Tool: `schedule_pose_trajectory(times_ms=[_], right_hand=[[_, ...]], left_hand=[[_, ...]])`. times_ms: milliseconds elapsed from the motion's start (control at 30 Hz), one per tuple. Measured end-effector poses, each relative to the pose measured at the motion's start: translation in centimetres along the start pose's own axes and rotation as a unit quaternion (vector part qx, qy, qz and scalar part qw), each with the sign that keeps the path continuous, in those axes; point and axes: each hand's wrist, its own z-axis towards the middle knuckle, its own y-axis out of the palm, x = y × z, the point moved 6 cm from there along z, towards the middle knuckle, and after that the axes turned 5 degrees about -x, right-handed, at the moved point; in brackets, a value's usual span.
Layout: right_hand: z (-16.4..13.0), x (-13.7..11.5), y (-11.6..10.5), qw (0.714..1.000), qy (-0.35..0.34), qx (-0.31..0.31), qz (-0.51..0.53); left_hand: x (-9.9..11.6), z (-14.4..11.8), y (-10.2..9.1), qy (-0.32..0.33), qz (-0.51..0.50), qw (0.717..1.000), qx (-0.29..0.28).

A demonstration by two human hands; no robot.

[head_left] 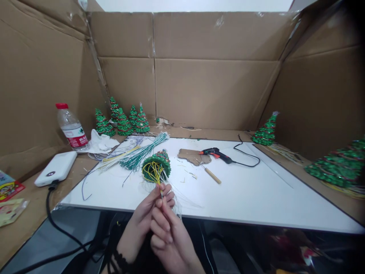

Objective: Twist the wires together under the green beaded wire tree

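Observation:
A small green beaded tree [157, 166] with red dots lies tipped on its side, base toward me, with yellow and white wires fanning out of the base. My left hand [140, 222] and my right hand [170, 238] meet just below it at the white board's near edge. Both pinch the bundle of wires [159, 184] between fingertips, holding the tree up off the board.
A white board [242, 194] covers the table. A bundle of green and white wires [137, 154], a glue gun [216, 154], an awl [210, 174] and a cardboard scrap [191, 155] lie on it. Finished trees [122, 120] stand behind. A water bottle [70, 127] and power bank [56, 168] are left. Cardboard walls surround.

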Motion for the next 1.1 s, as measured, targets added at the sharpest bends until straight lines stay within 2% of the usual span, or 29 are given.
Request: schedule_pose_trajectory(times_ms=[67, 133, 200, 300, 367, 433, 467, 500, 567, 733, 833, 900, 967, 1100], right_hand=[[-0.6, -1.5, -0.9, 0.978, -0.059, 0.083, -0.181], [-1.2, -3.0, -1.3, 0.921, -0.106, 0.134, -0.349], [-1.8, -4.4, -1.3, 0.852, -0.150, 0.172, -0.471], [-2.7, -5.8, -1.0, 0.744, -0.204, 0.223, -0.596], [-3.0, -6.2, -0.8, 0.690, -0.218, 0.241, -0.647], [-3.2, -6.4, -0.7, 0.664, -0.225, 0.245, -0.670], [-3.2, -6.4, -0.6, 0.662, -0.227, 0.243, -0.672], [-3.1, -6.3, -0.6, 0.668, -0.226, 0.238, -0.667], [-2.9, -6.2, -0.5, 0.704, -0.219, 0.222, -0.638], [-1.9, -5.4, -1.0, 0.865, -0.149, 0.145, -0.456], [-1.7, -4.6, -1.5, 0.940, -0.084, 0.107, -0.312], [-1.7, -4.2, -1.7, 0.971, -0.049, 0.085, -0.220], [-1.6, -3.8, -1.8, 0.989, -0.015, 0.058, -0.137], [-1.5, -3.0, -1.0, 0.997, 0.063, -0.031, 0.012]], left_hand=[[0.1, -0.2, 0.0, 0.003, 0.004, 1.000, 0.004], [0.4, -0.4, 0.0, 0.012, 0.025, 0.999, 0.029], [0.5, -0.6, -0.2, 0.022, 0.049, 0.997, 0.061], [0.7, -0.7, -0.3, 0.046, 0.054, 0.994, 0.085], [0.7, -0.7, -0.4, 0.050, 0.056, 0.994, 0.086], [0.7, -0.6, -0.4, 0.050, 0.060, 0.993, 0.086], [0.7, -0.6, -0.4, 0.049, 0.062, 0.993, 0.088], [0.7, -0.6, -0.4, 0.049, 0.064, 0.993, 0.091], [0.7, -0.7, -0.4, 0.045, 0.068, 0.992, 0.097], [0.6, -0.5, -0.6, 0.042, 0.080, 0.992, 0.088], [0.6, -0.3, -0.7, 0.051, 0.076, 0.994, 0.065], [0.6, -0.3, -0.6, 0.055, 0.067, 0.994, 0.062], [0.6, -0.3, -0.5, 0.053, 0.061, 0.994, 0.068], [0.5, -0.3, -0.4, 0.047, 0.041, 0.994, 0.088]])
